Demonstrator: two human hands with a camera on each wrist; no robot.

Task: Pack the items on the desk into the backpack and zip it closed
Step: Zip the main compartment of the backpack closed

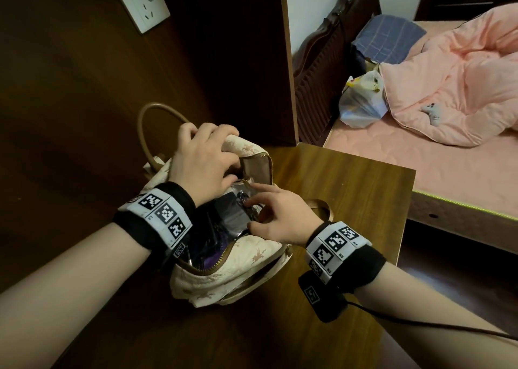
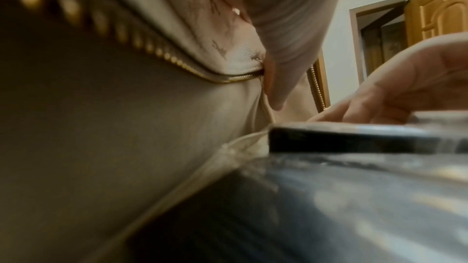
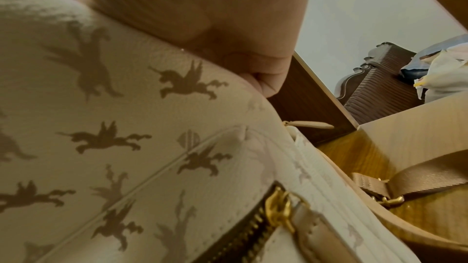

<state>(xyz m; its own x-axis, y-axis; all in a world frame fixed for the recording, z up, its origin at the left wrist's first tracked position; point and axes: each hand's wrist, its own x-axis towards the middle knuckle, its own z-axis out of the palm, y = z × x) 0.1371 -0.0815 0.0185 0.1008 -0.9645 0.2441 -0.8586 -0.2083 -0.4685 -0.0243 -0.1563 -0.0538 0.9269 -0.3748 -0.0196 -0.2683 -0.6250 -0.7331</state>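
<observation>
A cream backpack [image 1: 224,273] printed with winged horses lies on the wooden desk [image 1: 350,189], its main zip open. My left hand [image 1: 206,155] grips the far rim and holds the mouth apart; in the left wrist view its finger [image 2: 286,37] curls over the cream fabric [image 2: 197,7] by the gold zip teeth [image 2: 177,63]. My right hand [image 1: 274,217] reaches into the opening. Its straight fingers [image 2: 405,83] press on a dark flat item in clear wrap [image 1: 232,214] [image 2: 354,139]. Something purple [image 1: 210,262] shows deeper inside. The right wrist view shows the bag's front [image 3: 126,127] and a pocket zip pull [image 3: 278,205].
A tan handle loop [image 1: 145,127] sticks up behind the bag and a strap [image 3: 418,177] lies on the desk to its right. A wall socket [image 1: 140,1] sits on the dark panel behind. Past the desk's right edge is a bed with a pink quilt [image 1: 462,74] and a plastic bag [image 1: 361,99].
</observation>
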